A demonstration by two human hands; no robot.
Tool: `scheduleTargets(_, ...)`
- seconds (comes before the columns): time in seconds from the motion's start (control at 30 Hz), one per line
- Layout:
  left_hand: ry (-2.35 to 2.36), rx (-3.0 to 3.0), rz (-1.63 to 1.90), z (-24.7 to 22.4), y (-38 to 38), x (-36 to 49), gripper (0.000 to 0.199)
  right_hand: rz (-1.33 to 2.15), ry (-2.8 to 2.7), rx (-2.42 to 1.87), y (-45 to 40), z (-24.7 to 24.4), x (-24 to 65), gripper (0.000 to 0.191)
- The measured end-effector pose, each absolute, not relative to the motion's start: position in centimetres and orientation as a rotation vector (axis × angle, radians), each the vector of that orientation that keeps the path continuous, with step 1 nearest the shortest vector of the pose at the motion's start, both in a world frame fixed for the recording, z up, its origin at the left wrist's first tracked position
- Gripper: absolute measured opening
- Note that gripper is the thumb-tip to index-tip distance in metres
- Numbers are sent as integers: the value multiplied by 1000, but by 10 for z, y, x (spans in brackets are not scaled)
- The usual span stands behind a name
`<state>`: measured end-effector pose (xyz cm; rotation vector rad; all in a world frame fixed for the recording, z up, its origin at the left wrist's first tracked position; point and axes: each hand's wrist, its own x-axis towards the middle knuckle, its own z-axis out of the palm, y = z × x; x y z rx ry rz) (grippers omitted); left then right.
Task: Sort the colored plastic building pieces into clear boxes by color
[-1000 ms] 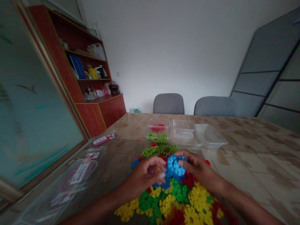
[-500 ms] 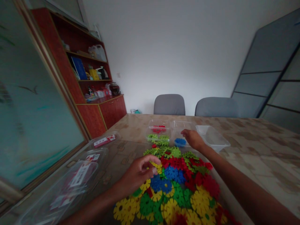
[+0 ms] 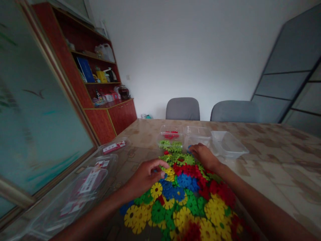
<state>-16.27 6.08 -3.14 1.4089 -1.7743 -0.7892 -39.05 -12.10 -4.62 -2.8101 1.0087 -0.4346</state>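
Observation:
Loose plastic snowflake discs in red, yellow, green and blue form a pile (image 3: 184, 214) on the table. My left hand (image 3: 146, 175) hovers at the pile's left edge, near yellow discs (image 3: 169, 174). Its thumb and index finger are curved and apart, with nothing visible between them. My right hand (image 3: 204, 155) is over the far right side of the pile, in front of a clear box (image 3: 199, 134). Its fingers are loosely bent and hold nothing that I can make out. Blue discs (image 3: 190, 147) show beside its fingertips, mostly hidden by the hand.
Another clear box (image 3: 162, 130) contains red and light green pieces. To its right, past the middle box, stands a translucent tub (image 3: 229, 145). Clear lids with labels (image 3: 92, 179) lie at the left. Two grey chairs (image 3: 183, 108) stand beyond the table (image 3: 268, 150).
My right hand has come down and nearer, from above the blue discs' box to the pile's far edge. My left hand has hardly moved. The view has shifted slightly.

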Motion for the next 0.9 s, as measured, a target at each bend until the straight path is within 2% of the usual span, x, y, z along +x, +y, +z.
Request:
scheduleTargets(0.1,-1902,1423,-765,-31,65,-163,20,-523,1012,-2796,-114,-40,-392,16)
scheduleTargets(0.2,-2115,1388,-681,-27,70,-160,21,-616,982,-2782,-94,-27,-410,21)
scheduleTargets(0.3,-2310,1350,-540,-21,75,-154,30,-499,762,-2669,-56,-16,-442,23)
scheduleTargets(0.4,-2380,1336,-519,-10,81,-153,32,-286,643,-2559,-14,-19,-476,40)
scheduleTargets(0.5,-2399,1248,-582,-2,88,-166,26,-218,666,-2609,11,-33,-492,64)
scheduleTargets(0.53,-2412,1211,-596,-2,91,-174,28,-201,693,-2631,15,-39,-492,66)
scheduleTargets(0.67,-2576,1039,-448,-18,103,-215,51,-229,758,-2650,15,-47,-476,51)
scheduleTargets(0.8,-2722,891,-223,-37,108,-237,20,-357,713,-2495,11,-39,-463,23)
scheduleTargets(0.9,-2721,956,-121,-38,107,-231,15,-402,688,-2387,10,-37,-464,21)
